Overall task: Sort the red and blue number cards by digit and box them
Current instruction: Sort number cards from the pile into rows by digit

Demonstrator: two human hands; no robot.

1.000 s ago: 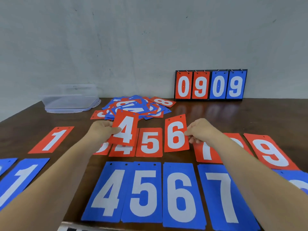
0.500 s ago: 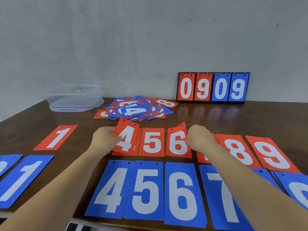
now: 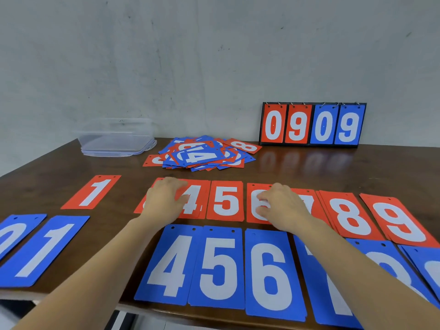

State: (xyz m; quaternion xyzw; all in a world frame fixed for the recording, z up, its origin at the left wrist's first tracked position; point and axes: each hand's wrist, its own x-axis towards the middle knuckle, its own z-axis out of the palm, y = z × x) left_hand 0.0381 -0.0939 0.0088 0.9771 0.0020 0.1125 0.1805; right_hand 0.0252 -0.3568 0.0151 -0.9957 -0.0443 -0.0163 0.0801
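We are looking down at a dark wooden worktop [image 3: 309, 167] with number cards laid out in two rows. Our left grip [image 3: 164, 203] is lying open, its fingers pressing flat on the red 4 card [image 3: 196, 201] in the far row. Our right grip [image 3: 281, 206] is also lying open, its fingers resting on the red 6 card [image 3: 253, 190]. The red 5 card [image 3: 225, 201] is sitting between them. A red 1 card [image 3: 91, 191] is lying well to the left, and red 8 [image 3: 350, 216] and red 9 [image 3: 400, 222] cards to the right. In the near row, blue 4 [image 3: 166, 265], blue 5 [image 3: 217, 267] and blue 6 [image 3: 271, 275] cards are touching side by side. A loose pile of mixed cards [image 3: 202, 153] is waiting at the far side, a clear plastic box [image 3: 116, 139] to its left and a scoreboard stand [image 3: 312, 126] to its right.
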